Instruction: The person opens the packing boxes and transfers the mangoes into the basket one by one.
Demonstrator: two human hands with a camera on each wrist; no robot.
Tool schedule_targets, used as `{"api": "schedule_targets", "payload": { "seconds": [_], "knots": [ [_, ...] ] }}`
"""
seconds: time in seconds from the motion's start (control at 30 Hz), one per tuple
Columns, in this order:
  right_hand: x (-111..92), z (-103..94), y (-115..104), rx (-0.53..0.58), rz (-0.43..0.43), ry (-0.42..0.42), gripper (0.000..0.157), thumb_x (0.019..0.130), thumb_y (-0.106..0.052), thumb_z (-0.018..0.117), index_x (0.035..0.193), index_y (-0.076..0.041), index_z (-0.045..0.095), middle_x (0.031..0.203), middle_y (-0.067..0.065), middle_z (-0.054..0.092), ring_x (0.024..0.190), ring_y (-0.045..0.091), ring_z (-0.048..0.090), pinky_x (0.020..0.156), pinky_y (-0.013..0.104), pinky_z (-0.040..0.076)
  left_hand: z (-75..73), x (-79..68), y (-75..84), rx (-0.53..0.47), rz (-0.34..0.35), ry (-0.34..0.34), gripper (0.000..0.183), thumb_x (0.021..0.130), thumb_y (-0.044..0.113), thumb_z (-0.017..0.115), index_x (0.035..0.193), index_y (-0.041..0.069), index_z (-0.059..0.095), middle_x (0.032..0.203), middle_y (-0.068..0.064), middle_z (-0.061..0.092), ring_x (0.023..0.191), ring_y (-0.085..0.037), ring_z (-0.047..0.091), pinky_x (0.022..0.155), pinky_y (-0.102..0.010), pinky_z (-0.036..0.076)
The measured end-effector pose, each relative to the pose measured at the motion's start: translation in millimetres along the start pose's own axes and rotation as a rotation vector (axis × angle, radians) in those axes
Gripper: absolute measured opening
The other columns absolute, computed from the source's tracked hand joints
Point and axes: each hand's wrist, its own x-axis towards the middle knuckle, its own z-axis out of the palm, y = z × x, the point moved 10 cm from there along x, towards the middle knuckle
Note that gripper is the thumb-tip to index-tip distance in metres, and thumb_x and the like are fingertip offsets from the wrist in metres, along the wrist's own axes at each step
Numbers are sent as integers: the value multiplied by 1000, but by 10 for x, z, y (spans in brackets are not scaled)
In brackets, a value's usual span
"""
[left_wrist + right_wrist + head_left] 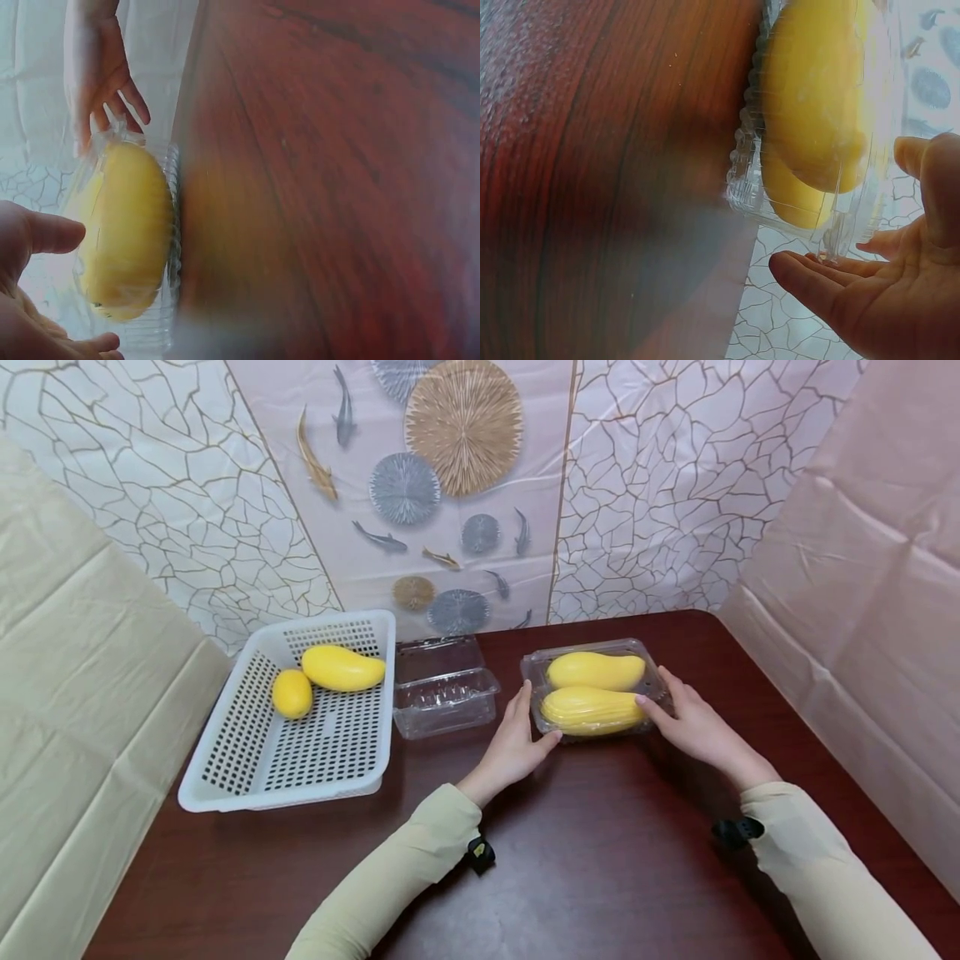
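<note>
Two yellow mangoes lie side by side in a clear plastic clamshell box on the dark red table. Clear plastic covers the nearer mango in the left wrist view. My left hand is at the box's left end, fingers along the side and thumb by the front corner. At the right end, my right hand has its thumb over the top edge. Its straight fingers reach the box's end in the right wrist view. Both hands have extended fingers, with no curl around the box.
A white perforated basket stands on the left, holding a mango and a smaller oval yellow fruit. Beside it sits another clear clamshell box with its lid up. Patterned cloth walls border the table at the back and sides.
</note>
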Motion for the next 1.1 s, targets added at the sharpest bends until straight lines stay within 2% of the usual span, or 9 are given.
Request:
{"api": "schedule_targets", "payload": {
  "seconds": [0.17, 0.3, 0.5, 0.67, 1.1],
  "knots": [
    [0, 6, 7, 4, -1, 3, 91, 104, -51, 45, 158, 8, 2, 154, 42, 18, 141, 57, 23, 109, 69, 25, 60, 5, -153, -113, -93, -27, 97, 95, 38, 68, 161, 4, 6, 164, -16, 22, 149, -26, 28, 118, -43, 28],
    [1, 4, 13, 7, 2, 1, 91, 104, -51, 45, 158, 8, 2, 154, 42, 18, 141, 57, 23, 108, 70, 25, 102, 4, -233, -164, -137, -54, 93, 95, 44, 66, 161, 5, 15, 162, -12, 30, 148, -24, 29, 118, -42, 28],
    [0, 11, 24, 8, 3, 7, 91, 104, -52, 46, 158, 7, 3, 154, 42, 19, 141, 56, 23, 109, 69, 25, 139, 0, -261, -229, -160, -39, 82, 95, 42, 66, 160, 9, 27, 158, -12, 39, 145, -24, 36, 115, -42, 32],
    [-10, 5, 21, 5, -5, 26, 90, 104, -52, 47, 158, 7, 5, 153, 41, 21, 140, 56, 27, 108, 69, 26, 174, 0, -267, -291, -183, -32, 81, 96, 36, 66, 159, 7, 25, 159, -14, 37, 145, -24, 35, 116, -40, 32],
    [-29, -3, 8, 18, -6, 47, 90, 103, -52, 49, 158, 6, 8, 153, 39, 24, 139, 55, 29, 109, 68, 27, 212, -8, -243, -401, -175, 20, 76, 94, 22, 63, 158, 4, 26, 161, -16, 29, 144, -28, 36, 116, -44, 30]
  ]
}}
